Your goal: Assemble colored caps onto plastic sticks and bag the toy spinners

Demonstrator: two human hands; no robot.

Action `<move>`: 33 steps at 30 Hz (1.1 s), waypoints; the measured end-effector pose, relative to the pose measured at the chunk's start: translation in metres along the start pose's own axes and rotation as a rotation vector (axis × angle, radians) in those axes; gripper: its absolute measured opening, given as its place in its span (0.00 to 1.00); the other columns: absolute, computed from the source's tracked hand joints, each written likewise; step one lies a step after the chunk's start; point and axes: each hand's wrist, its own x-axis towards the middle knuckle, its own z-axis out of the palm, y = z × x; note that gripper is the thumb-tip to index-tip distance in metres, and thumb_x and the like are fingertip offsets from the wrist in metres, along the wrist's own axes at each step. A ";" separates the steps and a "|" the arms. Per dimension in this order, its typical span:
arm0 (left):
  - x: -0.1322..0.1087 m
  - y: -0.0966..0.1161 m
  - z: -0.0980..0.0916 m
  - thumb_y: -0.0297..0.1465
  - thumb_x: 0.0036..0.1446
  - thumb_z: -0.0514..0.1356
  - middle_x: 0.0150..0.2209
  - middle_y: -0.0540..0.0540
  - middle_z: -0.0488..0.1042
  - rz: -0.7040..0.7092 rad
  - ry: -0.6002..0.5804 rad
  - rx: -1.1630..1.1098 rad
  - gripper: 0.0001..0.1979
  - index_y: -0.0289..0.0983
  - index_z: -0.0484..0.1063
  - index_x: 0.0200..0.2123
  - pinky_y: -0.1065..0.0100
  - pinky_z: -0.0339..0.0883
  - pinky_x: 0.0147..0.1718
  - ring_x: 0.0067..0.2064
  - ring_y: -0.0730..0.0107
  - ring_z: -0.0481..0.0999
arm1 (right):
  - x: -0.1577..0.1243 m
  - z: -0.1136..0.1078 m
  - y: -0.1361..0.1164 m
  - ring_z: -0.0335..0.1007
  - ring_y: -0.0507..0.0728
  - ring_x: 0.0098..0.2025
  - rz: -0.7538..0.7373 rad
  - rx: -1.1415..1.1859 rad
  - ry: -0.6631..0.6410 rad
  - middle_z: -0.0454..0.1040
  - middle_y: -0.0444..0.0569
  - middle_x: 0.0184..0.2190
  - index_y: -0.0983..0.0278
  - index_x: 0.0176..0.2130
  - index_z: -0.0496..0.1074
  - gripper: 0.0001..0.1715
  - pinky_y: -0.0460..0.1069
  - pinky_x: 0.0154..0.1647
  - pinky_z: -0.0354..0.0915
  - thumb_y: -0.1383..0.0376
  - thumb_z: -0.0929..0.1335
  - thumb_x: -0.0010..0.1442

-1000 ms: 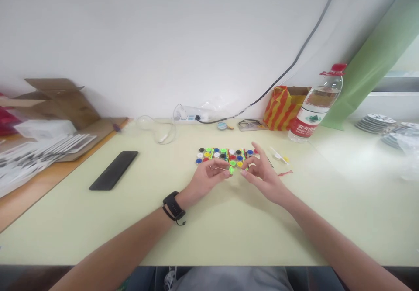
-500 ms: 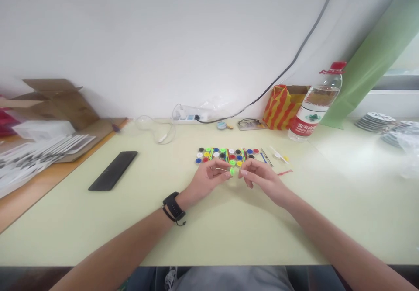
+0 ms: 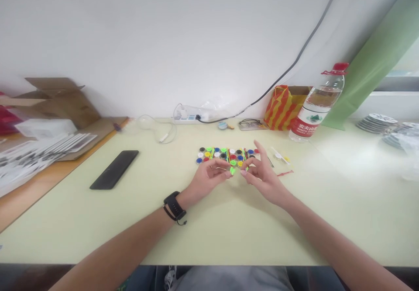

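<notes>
Between thumb and fingertips, my left hand (image 3: 212, 175) pinches a small bright green round plastic piece (image 3: 232, 171). A black watch sits on that wrist. My right hand (image 3: 263, 175) is just to the right, its index finger raised and its thumb pressed toward the other fingers. What those fingers hold, if anything, is too small to make out. Beyond both hands lie rows of small round coloured pieces (image 3: 217, 155) in white, black, red, blue, yellow and green, with thin coloured sticks between them. The hands partly cover the nearest rows.
A black slab (image 3: 114, 170) lies at left. Right of the pieces are a red strip (image 3: 285, 173) and a small white item (image 3: 277, 154). Farther back stand a water bottle (image 3: 316, 103), a striped bag (image 3: 282, 109) and a power strip (image 3: 188, 115). Stacked discs (image 3: 376, 122) sit far right.
My right index finger has lifted and straightened upward, away from the thumb. My left hand keeps its pinch on the green piece, which shows at a slightly different tilt.
</notes>
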 end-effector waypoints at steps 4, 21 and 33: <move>0.000 0.000 0.000 0.36 0.54 0.74 0.46 0.41 0.79 0.009 0.022 0.043 0.16 0.35 0.79 0.43 0.56 0.76 0.52 0.47 0.61 0.80 | 0.001 -0.004 -0.002 0.57 0.51 0.24 0.021 -0.111 -0.167 0.64 0.44 0.22 0.63 0.25 0.73 0.27 0.49 0.27 0.58 0.49 0.67 0.69; -0.001 0.001 0.001 0.36 0.55 0.74 0.42 0.42 0.80 -0.009 -0.049 0.035 0.15 0.36 0.77 0.42 0.56 0.75 0.52 0.45 0.61 0.81 | 0.002 0.002 -0.002 0.69 0.54 0.34 0.014 -0.051 -0.100 0.74 0.48 0.38 0.60 0.45 0.72 0.15 0.50 0.35 0.69 0.53 0.70 0.66; 0.001 -0.003 -0.002 0.36 0.54 0.73 0.45 0.42 0.79 0.016 0.054 0.095 0.15 0.36 0.78 0.42 0.58 0.76 0.51 0.47 0.60 0.81 | 0.002 -0.005 -0.008 0.51 0.51 0.22 0.132 0.074 -0.212 0.56 0.42 0.17 0.62 0.16 0.60 0.38 0.51 0.27 0.54 0.46 0.63 0.71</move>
